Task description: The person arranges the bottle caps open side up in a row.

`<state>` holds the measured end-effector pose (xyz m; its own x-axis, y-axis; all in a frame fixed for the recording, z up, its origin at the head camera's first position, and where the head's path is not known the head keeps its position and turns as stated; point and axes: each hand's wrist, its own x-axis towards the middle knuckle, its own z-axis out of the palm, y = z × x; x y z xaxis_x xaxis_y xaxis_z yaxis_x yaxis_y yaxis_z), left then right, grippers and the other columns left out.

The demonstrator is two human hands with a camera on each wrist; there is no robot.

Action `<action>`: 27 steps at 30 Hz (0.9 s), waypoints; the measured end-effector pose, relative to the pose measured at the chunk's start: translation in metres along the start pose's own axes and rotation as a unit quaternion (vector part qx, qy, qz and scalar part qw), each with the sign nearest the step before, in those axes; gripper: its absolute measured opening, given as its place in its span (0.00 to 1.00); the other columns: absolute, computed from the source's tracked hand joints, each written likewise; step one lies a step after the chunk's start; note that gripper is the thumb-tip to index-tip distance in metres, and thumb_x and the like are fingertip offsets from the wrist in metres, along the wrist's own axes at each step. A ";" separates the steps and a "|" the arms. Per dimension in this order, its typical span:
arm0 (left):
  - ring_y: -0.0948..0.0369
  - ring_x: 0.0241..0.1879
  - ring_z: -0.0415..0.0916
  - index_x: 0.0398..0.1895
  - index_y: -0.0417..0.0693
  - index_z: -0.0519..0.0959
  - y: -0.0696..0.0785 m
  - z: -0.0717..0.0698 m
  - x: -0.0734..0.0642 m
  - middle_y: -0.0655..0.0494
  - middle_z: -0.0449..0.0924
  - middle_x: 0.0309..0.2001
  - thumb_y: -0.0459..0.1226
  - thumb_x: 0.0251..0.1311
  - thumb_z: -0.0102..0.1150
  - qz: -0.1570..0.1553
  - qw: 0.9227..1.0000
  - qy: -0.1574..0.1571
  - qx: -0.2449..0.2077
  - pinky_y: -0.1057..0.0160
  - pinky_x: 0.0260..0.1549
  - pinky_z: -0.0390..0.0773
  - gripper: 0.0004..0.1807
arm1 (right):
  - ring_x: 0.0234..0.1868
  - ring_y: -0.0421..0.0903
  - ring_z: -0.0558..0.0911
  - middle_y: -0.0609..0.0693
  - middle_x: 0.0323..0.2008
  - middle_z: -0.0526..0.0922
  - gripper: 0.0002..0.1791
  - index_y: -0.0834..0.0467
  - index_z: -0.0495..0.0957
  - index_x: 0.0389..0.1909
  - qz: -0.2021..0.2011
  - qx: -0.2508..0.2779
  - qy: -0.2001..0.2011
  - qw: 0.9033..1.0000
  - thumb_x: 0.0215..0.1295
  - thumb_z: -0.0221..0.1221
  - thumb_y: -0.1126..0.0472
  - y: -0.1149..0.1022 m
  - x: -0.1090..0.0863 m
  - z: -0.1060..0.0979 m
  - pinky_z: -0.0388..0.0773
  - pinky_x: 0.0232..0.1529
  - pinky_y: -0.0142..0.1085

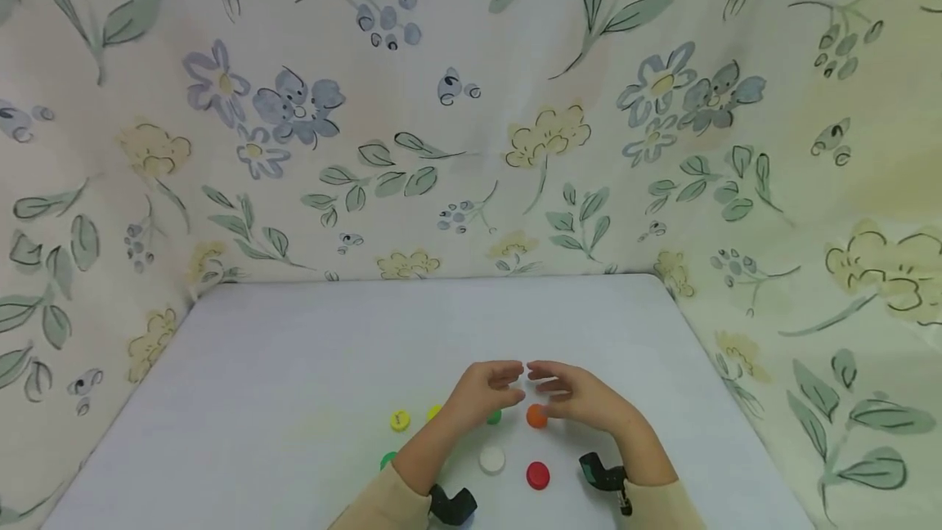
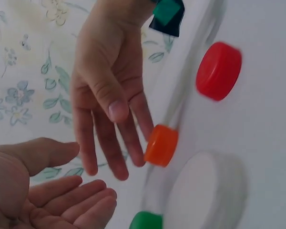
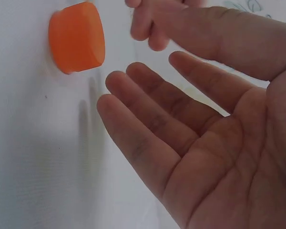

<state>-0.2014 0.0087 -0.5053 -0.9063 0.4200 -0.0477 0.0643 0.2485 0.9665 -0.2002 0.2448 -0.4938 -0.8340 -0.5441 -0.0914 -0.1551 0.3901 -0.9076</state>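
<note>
My left hand (image 1: 486,389) is held over the table behind the green cap (image 1: 495,416), its fingers relaxed and pointing right. Facing it, my right hand (image 1: 577,393) has its fingers spread and slightly bent, nearest to the orange cap (image 1: 536,416). A small gap parts the fingertips in the head view. Both palms show bare in the wrist views, holding nothing. In front of the hands lie a larger white cap (image 1: 491,460) and a red cap (image 1: 538,476). The left wrist view shows the orange cap (image 2: 161,145) beyond the white cap (image 2: 205,195).
To the left lie a yellow cap (image 1: 400,420), a second yellow cap (image 1: 435,413) partly behind the left arm, and another green cap (image 1: 388,460) partly hidden by that arm. All rest on the white table (image 1: 294,350). A flower-patterned cloth (image 1: 471,186) surrounds its back and sides.
</note>
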 end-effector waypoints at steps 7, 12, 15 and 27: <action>0.49 0.58 0.81 0.60 0.38 0.82 0.001 0.014 -0.003 0.47 0.84 0.56 0.31 0.61 0.70 -0.031 0.999 0.017 -0.009 0.52 0.52 0.82 0.22 | 0.58 0.59 0.80 0.59 0.59 0.80 0.31 0.61 0.73 0.67 0.026 -0.027 0.002 0.999 0.63 0.68 0.69 0.001 0.001 -0.001 0.82 0.54 0.47; 0.47 0.54 0.82 0.57 0.34 0.82 -0.002 0.023 -0.002 0.44 0.85 0.54 0.27 0.59 0.69 -0.021 0.999 0.025 -0.017 0.54 0.51 0.83 0.21 | 0.53 0.55 0.81 0.55 0.53 0.82 0.28 0.61 0.76 0.62 0.050 -0.030 0.006 0.998 0.60 0.68 0.72 0.003 0.001 -0.002 0.83 0.50 0.42; 0.48 0.54 0.83 0.56 0.33 0.83 -0.007 0.030 -0.001 0.44 0.85 0.53 0.25 0.58 0.67 -0.016 0.999 0.038 -0.013 0.55 0.50 0.83 0.21 | 0.50 0.55 0.81 0.56 0.48 0.82 0.25 0.63 0.77 0.58 0.047 -0.024 0.003 0.999 0.58 0.66 0.75 0.005 0.003 -0.003 0.83 0.48 0.40; 0.46 0.56 0.79 0.61 0.27 0.77 -0.017 0.049 -0.005 0.39 0.81 0.56 0.17 0.55 0.60 0.016 0.996 0.081 -0.035 0.57 0.55 0.80 0.26 | 0.40 0.48 0.79 0.52 0.38 0.80 0.22 0.64 0.78 0.47 0.035 -0.052 0.029 0.998 0.49 0.68 0.80 0.015 0.008 0.007 0.80 0.44 0.34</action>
<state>-0.1777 0.0456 -0.5341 -0.9601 0.2792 0.0185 0.0694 0.1734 0.9824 -0.2051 0.2414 -0.5113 -0.8739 -0.4695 -0.1259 -0.1473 0.5026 -0.8519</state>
